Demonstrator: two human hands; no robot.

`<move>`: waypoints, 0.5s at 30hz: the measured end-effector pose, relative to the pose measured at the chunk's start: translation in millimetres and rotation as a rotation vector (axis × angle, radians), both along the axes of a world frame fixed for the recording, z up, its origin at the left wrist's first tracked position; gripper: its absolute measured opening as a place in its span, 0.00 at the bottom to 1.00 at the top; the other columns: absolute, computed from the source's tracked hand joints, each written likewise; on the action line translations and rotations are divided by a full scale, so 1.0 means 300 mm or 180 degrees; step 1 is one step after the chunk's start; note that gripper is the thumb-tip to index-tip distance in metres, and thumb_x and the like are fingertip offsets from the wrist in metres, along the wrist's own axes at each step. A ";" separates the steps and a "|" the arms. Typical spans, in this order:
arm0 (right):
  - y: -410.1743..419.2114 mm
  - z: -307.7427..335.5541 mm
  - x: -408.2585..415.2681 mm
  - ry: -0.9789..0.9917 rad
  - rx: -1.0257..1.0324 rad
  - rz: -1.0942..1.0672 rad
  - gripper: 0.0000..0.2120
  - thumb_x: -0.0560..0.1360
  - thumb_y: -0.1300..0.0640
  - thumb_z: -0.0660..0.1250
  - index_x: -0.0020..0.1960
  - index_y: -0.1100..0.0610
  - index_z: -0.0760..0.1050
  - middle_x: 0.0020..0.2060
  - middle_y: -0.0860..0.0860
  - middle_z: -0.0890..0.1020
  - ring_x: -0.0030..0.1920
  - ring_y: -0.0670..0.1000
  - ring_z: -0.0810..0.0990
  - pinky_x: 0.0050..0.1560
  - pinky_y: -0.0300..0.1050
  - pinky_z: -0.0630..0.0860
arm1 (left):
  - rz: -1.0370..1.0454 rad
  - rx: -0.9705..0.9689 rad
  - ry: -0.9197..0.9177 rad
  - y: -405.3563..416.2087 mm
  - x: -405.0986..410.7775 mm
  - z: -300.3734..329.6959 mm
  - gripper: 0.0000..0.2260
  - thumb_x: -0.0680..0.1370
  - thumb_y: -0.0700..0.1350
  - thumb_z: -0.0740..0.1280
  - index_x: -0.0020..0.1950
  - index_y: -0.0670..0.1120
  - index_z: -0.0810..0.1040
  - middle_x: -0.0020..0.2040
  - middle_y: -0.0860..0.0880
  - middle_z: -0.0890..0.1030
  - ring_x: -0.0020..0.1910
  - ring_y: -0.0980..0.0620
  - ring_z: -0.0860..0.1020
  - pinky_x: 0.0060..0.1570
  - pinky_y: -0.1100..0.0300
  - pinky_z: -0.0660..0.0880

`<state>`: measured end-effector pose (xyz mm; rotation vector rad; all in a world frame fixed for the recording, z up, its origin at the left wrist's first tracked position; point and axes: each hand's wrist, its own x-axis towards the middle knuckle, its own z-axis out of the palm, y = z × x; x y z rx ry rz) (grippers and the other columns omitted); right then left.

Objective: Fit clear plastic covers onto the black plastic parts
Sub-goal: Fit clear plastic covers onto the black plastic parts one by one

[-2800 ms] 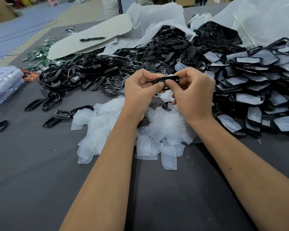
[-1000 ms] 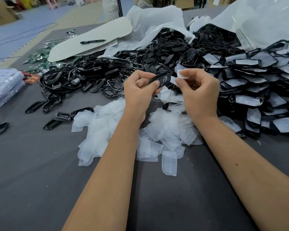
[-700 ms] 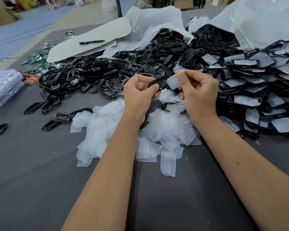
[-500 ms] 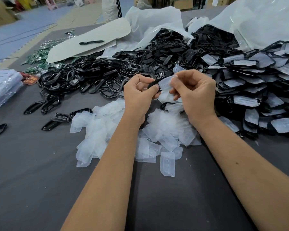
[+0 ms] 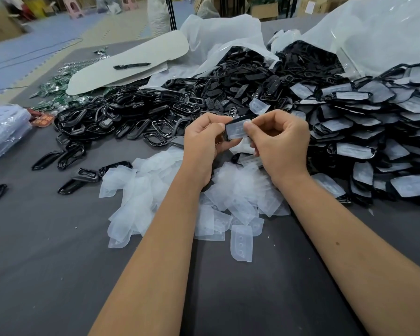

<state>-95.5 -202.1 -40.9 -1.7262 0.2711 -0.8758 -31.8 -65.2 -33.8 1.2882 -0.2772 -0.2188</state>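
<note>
The left hand [image 5: 203, 141] and the right hand [image 5: 280, 141] meet above the middle of a grey table [image 5: 46, 275], both with fingers curled. Between them they hold one black plastic part [image 5: 228, 137] with a clear plastic cover [image 5: 238, 128] lying against its near face. The left hand grips the left end of the part; the right hand pinches the right end of the cover between thumb and forefinger. Most of the black part is hidden behind the cover and the fingers, so only a dark edge shows, and it is not possible to tell whether the cover is fully seated.

Just below the hands, on the table, lies a loose heap of clear covers [image 5: 170, 195], partly hidden by both forearms. One cover [image 5: 241, 242] lies alone at the near edge of that heap, with three round dimples in it.

Beyond the hands a wide pile of bare black parts [image 5: 136, 117] spreads to the left and far side. To the right is a stack of black parts with covers on them [image 5: 374, 132], cut off by the right edge of the view. At the far side, white plastic bags [image 5: 223, 37] spill open over the black parts. Far left, a pale flat sheet [image 5: 131, 66] carries a black pen [image 5: 131, 65]. A wrapped bundle [image 5: 3, 132] sits at the left edge, cut off. Small green pieces [image 5: 56, 86] near the sheet are too small to make out.
</note>
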 end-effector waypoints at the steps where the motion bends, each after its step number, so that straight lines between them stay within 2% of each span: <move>1: 0.000 0.001 0.000 0.0021 -0.0015 -0.0038 0.07 0.74 0.56 0.78 0.39 0.53 0.82 0.31 0.50 0.84 0.30 0.53 0.83 0.34 0.52 0.82 | 0.0009 -0.0006 0.0005 -0.001 0.001 0.000 0.11 0.79 0.33 0.62 0.44 0.41 0.83 0.51 0.38 0.78 0.48 0.43 0.81 0.44 0.55 0.83; 3: 0.000 0.003 -0.001 0.0053 -0.0033 -0.0084 0.07 0.74 0.56 0.78 0.39 0.53 0.82 0.31 0.50 0.84 0.31 0.54 0.83 0.35 0.53 0.83 | 0.0027 0.0019 -0.0028 0.002 0.001 -0.003 0.09 0.79 0.33 0.64 0.45 0.40 0.83 0.47 0.39 0.81 0.45 0.45 0.83 0.43 0.56 0.83; 6: 0.003 0.007 -0.004 0.0074 -0.0087 -0.0150 0.07 0.73 0.55 0.78 0.39 0.53 0.82 0.31 0.49 0.84 0.31 0.53 0.83 0.36 0.52 0.83 | 0.0012 0.0154 -0.0149 0.004 -0.004 -0.011 0.05 0.77 0.33 0.69 0.49 0.41 0.80 0.37 0.47 0.82 0.36 0.49 0.84 0.43 0.54 0.79; 9: 0.006 0.012 -0.007 0.0043 -0.0161 -0.0192 0.07 0.73 0.55 0.79 0.39 0.53 0.83 0.31 0.48 0.84 0.31 0.50 0.83 0.35 0.48 0.81 | -0.0011 0.0228 -0.0211 0.000 -0.006 -0.017 0.07 0.77 0.31 0.71 0.50 0.42 0.79 0.31 0.55 0.79 0.37 0.50 0.85 0.46 0.54 0.75; 12: 0.011 0.016 -0.012 0.0031 -0.0212 -0.0210 0.07 0.73 0.55 0.79 0.39 0.53 0.83 0.31 0.47 0.84 0.30 0.48 0.83 0.34 0.44 0.80 | -0.0067 0.0225 -0.0238 0.003 -0.014 -0.013 0.07 0.77 0.32 0.72 0.49 0.43 0.79 0.34 0.52 0.83 0.39 0.48 0.86 0.43 0.56 0.76; 15: 0.010 0.018 -0.011 0.0049 -0.0208 -0.0196 0.07 0.73 0.55 0.79 0.39 0.53 0.83 0.31 0.47 0.85 0.31 0.48 0.84 0.35 0.44 0.81 | -0.0062 0.0231 -0.0249 0.004 -0.014 -0.015 0.08 0.75 0.34 0.74 0.49 0.44 0.79 0.40 0.46 0.86 0.41 0.46 0.86 0.45 0.53 0.76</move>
